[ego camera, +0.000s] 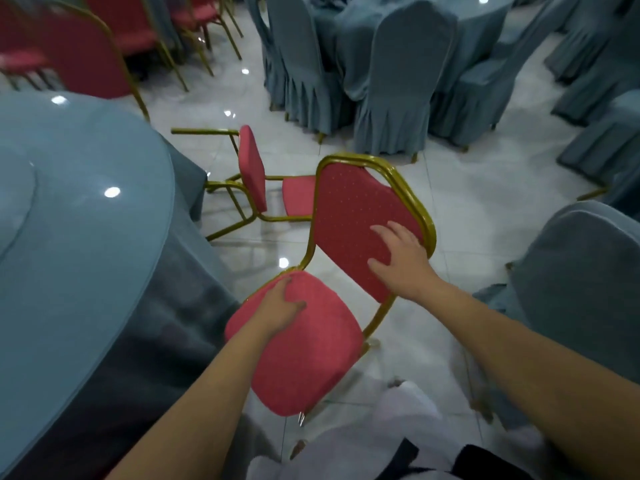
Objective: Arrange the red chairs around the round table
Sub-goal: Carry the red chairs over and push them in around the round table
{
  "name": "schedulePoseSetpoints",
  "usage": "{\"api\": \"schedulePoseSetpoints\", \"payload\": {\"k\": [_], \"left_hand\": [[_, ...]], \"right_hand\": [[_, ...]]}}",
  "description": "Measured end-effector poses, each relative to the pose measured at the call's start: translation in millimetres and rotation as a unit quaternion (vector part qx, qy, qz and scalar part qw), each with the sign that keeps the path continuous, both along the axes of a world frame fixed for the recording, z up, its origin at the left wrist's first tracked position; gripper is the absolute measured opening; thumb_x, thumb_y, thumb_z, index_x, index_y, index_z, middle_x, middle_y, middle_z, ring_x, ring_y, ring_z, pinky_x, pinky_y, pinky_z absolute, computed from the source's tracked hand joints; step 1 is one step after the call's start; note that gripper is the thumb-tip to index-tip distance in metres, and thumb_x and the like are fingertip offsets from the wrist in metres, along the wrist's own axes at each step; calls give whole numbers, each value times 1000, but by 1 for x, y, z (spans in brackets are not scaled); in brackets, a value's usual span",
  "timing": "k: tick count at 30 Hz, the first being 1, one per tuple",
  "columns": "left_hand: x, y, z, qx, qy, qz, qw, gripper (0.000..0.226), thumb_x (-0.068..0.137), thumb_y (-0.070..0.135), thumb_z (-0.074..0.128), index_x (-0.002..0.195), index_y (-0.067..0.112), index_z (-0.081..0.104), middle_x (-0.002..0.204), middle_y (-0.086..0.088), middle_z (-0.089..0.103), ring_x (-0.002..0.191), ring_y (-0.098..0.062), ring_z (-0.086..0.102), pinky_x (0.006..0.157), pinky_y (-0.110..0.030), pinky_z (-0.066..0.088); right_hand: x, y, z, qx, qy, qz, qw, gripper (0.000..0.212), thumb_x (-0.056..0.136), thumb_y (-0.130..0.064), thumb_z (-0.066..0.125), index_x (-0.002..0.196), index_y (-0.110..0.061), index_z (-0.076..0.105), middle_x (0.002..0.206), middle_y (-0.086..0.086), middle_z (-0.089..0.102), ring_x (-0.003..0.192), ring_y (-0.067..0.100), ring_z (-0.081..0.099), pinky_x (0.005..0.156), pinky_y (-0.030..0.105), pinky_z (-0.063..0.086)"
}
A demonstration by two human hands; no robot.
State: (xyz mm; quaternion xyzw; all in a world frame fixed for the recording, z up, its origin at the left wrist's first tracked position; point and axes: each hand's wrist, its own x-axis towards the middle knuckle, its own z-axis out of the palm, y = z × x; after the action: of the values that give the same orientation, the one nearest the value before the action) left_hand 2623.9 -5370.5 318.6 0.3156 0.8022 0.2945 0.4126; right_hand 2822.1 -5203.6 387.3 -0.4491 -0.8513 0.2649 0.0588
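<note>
The room is a banquet hall with a glossy white tiled floor (pixel 467 209) that mirrors the ceiling lights. On my left is the round table (pixel 86 237), the biggest thing in view, glass-topped over a blue-grey cloth that hangs to the floor. Ahead and to my right stand covered chairs (pixel 398 81) in the same blue-grey, pulled in round other tables. They are no part of my job.

More red chairs (pixel 79 53) with gold frames stand beyond the table at upper left.

The red chair (pixel 353 209) I am handling is just beside the table's cloth, in front of me. It is tilted, the seat towards me and the back leaning away to the right. I judge it is held this way so I can swing it round to face the table. Just behind it another red chair (pixel 251 168) lies tipped on its side near the cloth, and I expect it needs standing up next.

My left hand (pixel 280 304) lies spread on the seat pad, thumb out and fingers reaching its far edge, pressing down to steady it without closing on anything. My right hand (pixel 398 258) is laid on the back pad, thumb and forefinger splayed. The outer fingers reach the gold frame, and I cannot tell whether they hook round it.
</note>
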Motion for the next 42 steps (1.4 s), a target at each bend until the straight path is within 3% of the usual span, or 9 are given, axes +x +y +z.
{"api": "schedulePoseSetpoints", "payload": {"k": [3, 6, 10, 13, 16, 26, 32, 35, 42], "left_hand": [[11, 30, 17, 26, -13, 38, 999, 62, 93, 14, 62, 149, 23, 35, 109, 9, 62, 76, 4, 64, 60, -12, 51], [31, 64, 28, 45, -8, 71, 996, 58, 93, 10, 62, 146, 17, 39, 88, 26, 54, 60, 24, 55, 48, -2, 41], [79, 107, 38, 33, -31, 90, 995, 57, 93, 18, 64, 144, 22, 40, 104, 18, 54, 81, 11, 60, 65, -6, 50], [114, 137, 36, 20, -47, 93, 994, 62, 90, 25, 67, 146, 26, 40, 138, -1, 50, 116, -17, 57, 98, -35, 51], [146, 156, 26, 18, -65, 144, 987, 67, 91, 28, 69, 149, 27, 36, 146, -1, 43, 136, -19, 40, 97, -28, 39], [165, 134, 46, 68, -50, 247, 965, 48, 97, 19, 59, 139, 36, 43, 128, 9, 48, 121, -12, 49, 96, -29, 47], [131, 117, 77, 149, -25, 398, 905, 36, 100, 9, 49, 134, 20, 54, 121, 0, 59, 92, -4, 58, 64, -13, 46], [127, 125, 94, 202, 0, 390, 898, 25, 98, 13, 54, 118, 26, 61, 98, 15, 68, 80, 1, 65, 53, -6, 46], [137, 198, 114, 265, 15, 267, 926, 23, 97, 15, 56, 107, 33, 67, 104, 15, 68, 97, 0, 63, 85, -22, 52]], "right_hand": [[-4, 69, 7, 40, -13, -8, 999, 72, 89, -44, 60, 153, -34, 28, 163, 7, 20, 149, 31, 17, 119, 53, 21], [-9, 131, 7, 24, -71, 23, 997, 77, 88, -48, 60, 154, -38, 22, 164, 8, 15, 147, 36, 20, 115, 55, 27], [-21, 188, 6, -68, -50, 101, 991, 81, 87, -39, 64, 155, -38, 20, 154, 10, 36, 127, 33, 50, 102, 48, 47], [-25, 209, 0, -148, 10, 145, 978, 82, 88, -33, 65, 154, -45, 16, 124, 1, 61, 92, 20, 67, 78, 36, 56], [-24, 218, -3, -211, 60, 119, 968, 75, 83, -43, 61, 149, -46, 24, 103, -7, 62, 81, 16, 68, 73, 37, 58], [11, 150, 4, -249, 111, 173, 946, 46, 81, -49, 65, 124, -42, 50, 97, -18, 64, 88, 9, 64, 71, 30, 51], [22, 119, 20, -446, 47, 224, 865, 43, 94, -48, 61, 134, -46, 48, 119, -14, 61, 107, 14, 63, 78, 30, 48], [31, 122, 26, -400, 31, 244, 883, 18, 95, -50, 57, 112, -45, 60, 119, -14, 61, 103, 7, 60, 74, 22, 45], [82, 192, 23, -379, 85, 87, 917, 19, 92, -43, 63, 108, -34, 69, 112, -9, 69, 96, 10, 69, 78, 28, 55]]}}
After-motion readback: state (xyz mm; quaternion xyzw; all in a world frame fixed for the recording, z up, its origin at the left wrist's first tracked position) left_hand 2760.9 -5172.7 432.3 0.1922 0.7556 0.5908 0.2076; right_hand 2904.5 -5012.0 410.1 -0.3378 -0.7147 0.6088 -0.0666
